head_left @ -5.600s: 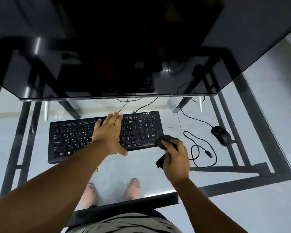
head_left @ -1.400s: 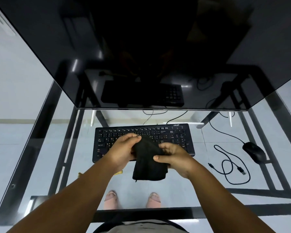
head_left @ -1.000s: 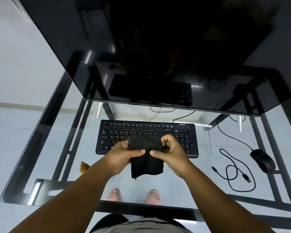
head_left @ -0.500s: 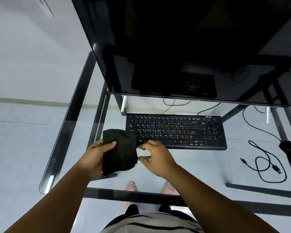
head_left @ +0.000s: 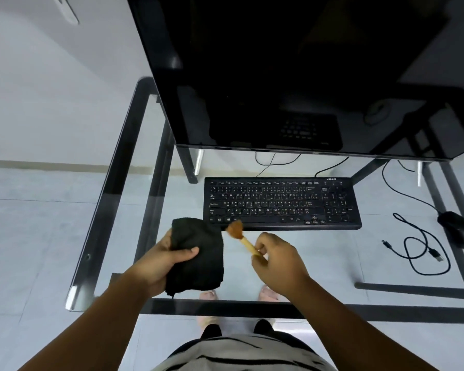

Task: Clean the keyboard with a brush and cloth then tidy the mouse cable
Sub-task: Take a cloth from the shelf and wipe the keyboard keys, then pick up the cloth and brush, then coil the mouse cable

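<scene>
Glass: the desk (head_left: pixel 113 199) has a see-through top with a dark frame.
Keyboard: the black keyboard (head_left: pixel 281 203) lies flat on the glass, in front of the big dark screen (head_left: pixel 292 70).
Left hand: the left hand (head_left: pixel 162 259) is closed around the cloth, thumb on top.
Cloth: the black cloth (head_left: pixel 198 253) is folded and hangs down from the hand, just left of the keyboard's near corner.
Right hand: the right hand (head_left: pixel 277 259) pinches the brush handle between thumb and fingertips.
Brush: the small brush (head_left: pixel 243 236) has a pale wooden handle and brown bristles. The bristles point up at the keyboard's front edge, near the left end. I cannot tell if they touch it.
Mouse: the black mouse (head_left: pixel 454 226) sits on the glass, well right of the keyboard.
Cable: the mouse cable (head_left: pixel 423 253) lies in loose loops between keyboard and mouse, its plug end free on the glass.
</scene>
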`<state>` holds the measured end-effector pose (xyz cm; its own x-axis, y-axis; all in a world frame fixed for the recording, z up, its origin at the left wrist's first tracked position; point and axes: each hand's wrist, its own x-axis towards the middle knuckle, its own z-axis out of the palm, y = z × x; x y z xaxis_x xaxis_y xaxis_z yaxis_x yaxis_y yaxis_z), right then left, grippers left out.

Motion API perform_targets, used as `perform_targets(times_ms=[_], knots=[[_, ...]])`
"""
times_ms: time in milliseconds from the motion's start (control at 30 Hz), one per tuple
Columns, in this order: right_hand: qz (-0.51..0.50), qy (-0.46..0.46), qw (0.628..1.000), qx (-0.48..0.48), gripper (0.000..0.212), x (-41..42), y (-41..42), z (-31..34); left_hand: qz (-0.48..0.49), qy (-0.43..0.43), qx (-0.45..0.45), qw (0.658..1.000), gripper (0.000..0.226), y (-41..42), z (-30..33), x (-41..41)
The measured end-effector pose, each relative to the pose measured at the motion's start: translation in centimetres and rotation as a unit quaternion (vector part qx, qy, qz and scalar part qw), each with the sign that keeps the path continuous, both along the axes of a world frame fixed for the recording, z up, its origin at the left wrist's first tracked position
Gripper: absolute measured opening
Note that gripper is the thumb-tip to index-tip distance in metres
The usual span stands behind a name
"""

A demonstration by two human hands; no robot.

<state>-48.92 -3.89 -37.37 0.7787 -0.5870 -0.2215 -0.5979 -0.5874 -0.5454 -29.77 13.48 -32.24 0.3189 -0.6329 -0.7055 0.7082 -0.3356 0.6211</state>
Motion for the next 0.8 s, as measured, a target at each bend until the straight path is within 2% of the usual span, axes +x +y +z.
perform_targets(times_ms=[100,233,433,600,733,800], knots=[[-0.106,-0.015,0.993,0.052,0.017,-2.5,-0.8,0.3,-0.035,0.021,-0.010,0.999,0.053,-1.7,-0.8,-1.8],[-0.213,-0.019,0.961,0.174,0.022,-4.1,-1.6,0.5,-0.064,0.030,-0.014,0.997,0.056,-4.2,-2.5,-4.8],[-0.223,0.014,0.948,0.226,0.023,-4.5,-1.6,0.1,-0.085,-0.015,0.020,0.996,0.055,-5.7,-4.3,-7.6],[-0.196,0.036,0.954,0.225,0.023,-4.1,-1.6,-0.1,-0.108,-0.164,0.111,0.974,0.052,-5.8,-5.1,-8.2],[-0.178,0.050,0.954,0.237,0.027,-3.9,-2.0,0.1,-0.139,-0.322,0.196,0.916,0.053,-6.5,-4.6,-8.6],[-0.170,0.056,0.955,0.237,0.029,-3.9,-2.3,0.1,-0.134,-0.365,0.226,0.893,0.056,-6.7,-4.4,-8.8]])
